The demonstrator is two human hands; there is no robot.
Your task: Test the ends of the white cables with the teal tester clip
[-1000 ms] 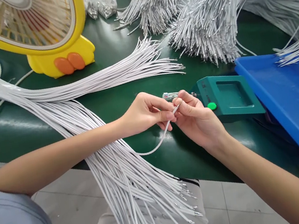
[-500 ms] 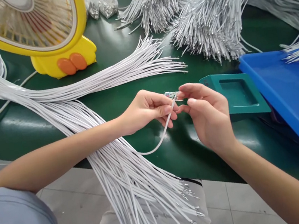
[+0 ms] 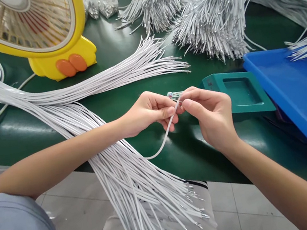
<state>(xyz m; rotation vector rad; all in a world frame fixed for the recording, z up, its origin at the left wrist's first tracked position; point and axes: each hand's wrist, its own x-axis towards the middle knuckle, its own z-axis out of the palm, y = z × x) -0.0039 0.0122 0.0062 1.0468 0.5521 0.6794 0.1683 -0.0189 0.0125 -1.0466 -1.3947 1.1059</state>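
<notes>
My left hand (image 3: 148,112) pinches one thin white cable (image 3: 162,143) near its tip, over the green table (image 3: 127,99). My right hand (image 3: 210,115) meets it from the right, thumb and fingers closed on a small metal connector (image 3: 174,95) at the cable's end. The cable curves down and left into a large bundle of white cables (image 3: 115,167) that hangs off the table's front edge over my lap. A teal box (image 3: 237,92) with a square recess sits just right of my right hand.
A yellow table fan (image 3: 50,34) stands at the back left. More fans of white cables (image 3: 213,16) lie across the back and right. A blue tray (image 3: 299,96) slopes at the right edge. Small plastic bags (image 3: 108,1) lie at the back.
My right hand turned from palm-side toward me to back-of-hand up and closed in on the connector at the cable tip. The green button on the teal box is now hidden. The left hand barely moved.
</notes>
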